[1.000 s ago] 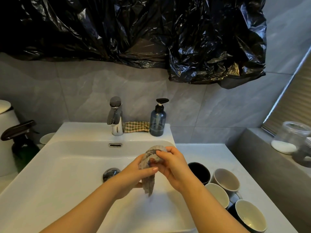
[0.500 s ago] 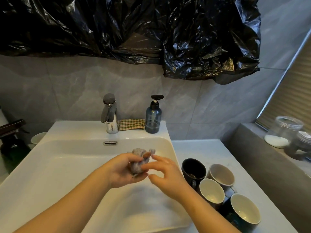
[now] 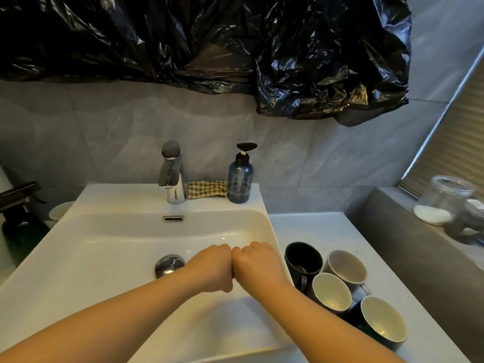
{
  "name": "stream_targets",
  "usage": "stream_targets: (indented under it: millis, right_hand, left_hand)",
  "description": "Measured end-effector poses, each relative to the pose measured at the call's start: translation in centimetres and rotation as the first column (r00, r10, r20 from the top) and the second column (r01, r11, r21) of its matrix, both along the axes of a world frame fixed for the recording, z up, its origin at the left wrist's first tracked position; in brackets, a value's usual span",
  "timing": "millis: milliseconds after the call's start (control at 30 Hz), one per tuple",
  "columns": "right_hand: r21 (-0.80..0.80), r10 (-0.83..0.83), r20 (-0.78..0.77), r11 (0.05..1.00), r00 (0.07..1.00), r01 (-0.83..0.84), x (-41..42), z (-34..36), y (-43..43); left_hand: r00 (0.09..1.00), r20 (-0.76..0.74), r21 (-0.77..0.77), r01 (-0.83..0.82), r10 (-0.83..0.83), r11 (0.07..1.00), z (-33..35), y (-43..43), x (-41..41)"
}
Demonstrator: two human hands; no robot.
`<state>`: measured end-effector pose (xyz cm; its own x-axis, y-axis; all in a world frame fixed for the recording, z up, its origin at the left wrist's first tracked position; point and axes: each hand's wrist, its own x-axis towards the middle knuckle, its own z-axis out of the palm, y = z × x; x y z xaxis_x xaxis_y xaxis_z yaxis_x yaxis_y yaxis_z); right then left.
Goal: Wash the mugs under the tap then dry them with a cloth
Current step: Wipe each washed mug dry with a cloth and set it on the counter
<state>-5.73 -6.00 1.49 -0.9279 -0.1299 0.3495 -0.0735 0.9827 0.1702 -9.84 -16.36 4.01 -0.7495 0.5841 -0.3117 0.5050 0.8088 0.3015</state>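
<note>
1. Bathroom sink, mid-chore: a person's left hand [image 3: 212,268] & right hand [image 3: 258,265] hover over the sink [image 3: 104,244], both clenched into fists, knuckles touching, backs up. Palms face down, so can't tell whether they grip anything.
2. The mugs, 4 in all, stand upright in a tight cluster on the table [image 3: 314,226] just right of the sink: black mug [image 3: 303,258] nearest the basin, pale mug [image 3: 347,267] behind, white-lined mug [image 3: 331,294] & dark green mug [image 3: 382,323] toward the front. No hand touches any of them.
3. Tap [image 3: 171,176] shows no visible stream. A checked cloth [image 3: 207,189] lies bunched on the ledge betw. tap & soap bottle [image 3: 240,179], well apart from the hands.
4. Progress, as a judgement: no mug is under the tap or at a cloth. Whether any has been rinsed can't be read; the insides are too small to show wet vs. dry. Est.: most of the wash-&-dry work is left.
</note>
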Motion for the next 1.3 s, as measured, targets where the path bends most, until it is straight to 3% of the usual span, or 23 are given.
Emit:
stream_targets:
  millis: [67, 200, 300, 367, 433, 500, 567, 633, 700, 733, 767, 800, 833, 867, 900, 967, 1033, 1100, 1167, 1200, 1233, 1300]
  right_hand:
    - [-0.068, -0.089, 0.166, 0.993, 0.982, 0.101, 0.2, 0.7, -0.5]
    - [-0.354, -0.088, 0.452, 0.896, 0.888, 0.269, 0.1, 1.4, -0.5]
    - [-0.537, -0.032, 0.533, 0.760, 0.845, 0.367, 0.2, 1.4, -0.6]
    - [-0.662, 0.041, 0.584, 0.601, 0.810, 0.447, 0.6, 1.8, -0.8]
    - [-0.769, 0.144, 0.601, 0.372, 0.786, 0.519, 1.0, 2.3, -0.7]
    - [-0.770, 0.235, 0.637, 0.215, 0.734, 0.600, 1.4, 2.6, -0.5]
    - [-0.727, 0.309, 0.672, 0.104, 0.673, 0.678, 1.7, 2.2, -0.3]
    - [-0.717, 0.345, 0.646, -0.035, 0.681, 0.697, 2.1, 1.7, -0.3]
    - [-0.758, 0.308, 0.561, -0.183, 0.768, 0.627, 2.3, 1.5, -0.6]
    - [-0.812, 0.247, 0.512, -0.174, 0.823, 0.557, 2.4, 1.1, -0.6]
    - [-0.879, 0.163, 0.458, -0.064, 0.874, 0.472, 2.5, 0.8, -0.7]
    - [-0.911, 0.071, 0.389, 0.179, 0.918, 0.372, 2.5, 0.3, -0.7]
    - [-0.844, 0.018, 0.286, 0.479, 0.958, 0.243, 2.4, -0.3, -0.7]
    - [-0.656, 0.019, 0.163, 0.749, 0.986, 0.094, 2.4, -0.8, -0.8]
    - [-0.405, 0.077, 0.051, 0.913, 0.996, -0.050, 2.3, -1.5, -0.7]
    - [-0.102, 0.189, -0.048, 0.976, 0.981, -0.193, 1.9, -2.3, -0.3]
    - [-0.057, 0.240, -0.061, 0.968, 0.969, -0.243, 1.5, -2.5, 0.0]
    - [-0.064, 0.184, 0.057, 0.981, 0.981, -0.181, 0.9, -2.3, 0.0]
    - [-0.070, 0.107, 0.094, 0.993, 0.990, -0.100, 0.3, -2.2, -0.5]
    - [-0.078, 0.051, 0.094, 0.996, 0.994, -0.044, 0.2, -1.7, -0.9]
    - [-0.135, -0.007, 0.173, 0.990, 0.985, 0.031, 0.3, -1.2, -1.4]
    - [-0.204, -0.091, 0.321, 0.965, 0.943, 0.163, 0.3, -1.2, -1.4]
  left_hand:
    - [0.967, -0.253, -0.072, 0.022, -0.040, 0.997, -0.6, 0.1, -0.1]
    - [0.826, -0.484, -0.200, 0.219, -0.290, 0.955, -1.1, 0.0, -0.8]
    - [0.619, -0.676, -0.136, 0.430, -0.401, 0.893, -1.3, -0.6, -1.7]
    - [0.549, -0.694, -0.143, 0.529, -0.466, 0.836, -1.8, -1.0, -2.5]
    - [0.547, -0.677, -0.125, 0.575, -0.493, 0.809, -2.4, -1.3, -3.4]
    - [0.519, -0.709, -0.108, 0.589, -0.477, 0.801, -2.8, -1.5, -3.4]
    - [0.556, -0.737, -0.041, 0.531, -0.385, 0.846, -2.5, -1.6, -2.5]
    - [0.753, -0.631, 0.082, 0.305, -0.187, 0.949, -2.2, -1.6, -1.7]
    - [0.961, -0.259, 0.216, -0.042, 0.099, 0.976, -2.2, -1.9, -1.5]
    - [0.975, 0.026, 0.291, -0.218, 0.220, 0.931, -2.4, -2.1, -1.9]
    - [0.902, 0.319, 0.321, -0.391, 0.290, 0.863, -2.5, -2.5, -2.3]
    - [0.761, 0.575, 0.278, -0.528, 0.301, 0.803, -2.5, -2.8, -2.7]
    - [0.598, 0.748, 0.178, -0.599, 0.288, 0.781, -2.2, -3.0, -2.7]
    - [0.463, 0.845, 0.080, -0.606, 0.269, 0.791, -2.0, -3.1, -2.6]
    - [0.372, 0.897, 0.012, -0.563, 0.240, 0.827, -1.8, -3.2, -2.3]
    - [0.311, 0.932, -0.038, -0.422, 0.184, 0.906, -1.6, -2.9, -1.9]
    - [0.418, 0.896, -0.027, -0.291, 0.152, 0.956, -1.5, -2.5, -1.5]
    - [0.662, 0.734, -0.030, -0.188, 0.150, 0.982, -1.8, -1.8, -1.0]
    - [0.919, 0.386, -0.047, -0.069, 0.082, 0.997, -1.9, -1.2, -0.5]
    - [0.985, 0.169, -0.087, -0.013, 0.027, 0.996, -1.9, -0.9, -0.3]
    - [1.000, -0.023, -0.121, 0.008, -0.011, 0.993, -2.3, -0.7, -0.1]
    - [0.971, -0.228, -0.187, 0.027, -0.070, 0.982, -2.8, -0.5, 0.1]
